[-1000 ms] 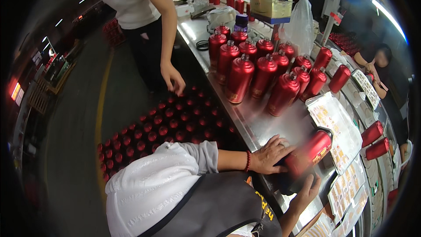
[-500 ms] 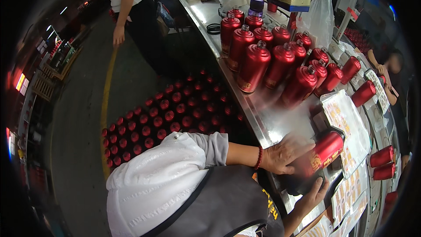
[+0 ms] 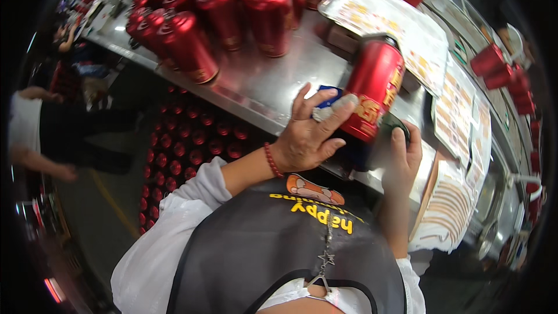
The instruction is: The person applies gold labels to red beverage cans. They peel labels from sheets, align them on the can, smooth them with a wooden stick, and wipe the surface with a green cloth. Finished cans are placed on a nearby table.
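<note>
A glossy red bottle (image 3: 375,84) with gold lettering lies tilted over the metal table, its far end against a black holder (image 3: 381,39). My left hand (image 3: 308,134) is at its left side with fingers spread. One of its fingers wears a pale cover, and that fingertip meets the bottle near its lower end. Beneath those fingers shows a small blue and white item (image 3: 326,100), partly hidden. To the right of the bottle, my right hand (image 3: 404,154) is partly blurred, its thumb and fingers closed on a dark, rounded object (image 3: 397,126) whose kind I cannot make out.
Several red bottles (image 3: 267,14) stand upright at the table's far left. Label sheets (image 3: 401,29) lie beyond and to the right of the held-up bottle. More bottles (image 3: 180,157) fill the floor beside the metal table (image 3: 244,81). A conveyor carries bottles (image 3: 494,67) at right; another person stands at left.
The view has turned, so the bottle now appears more upright and the standing bottles nearer. My left hand, smeared by motion before, is now sharper, at the bottle's lower left side.
</note>
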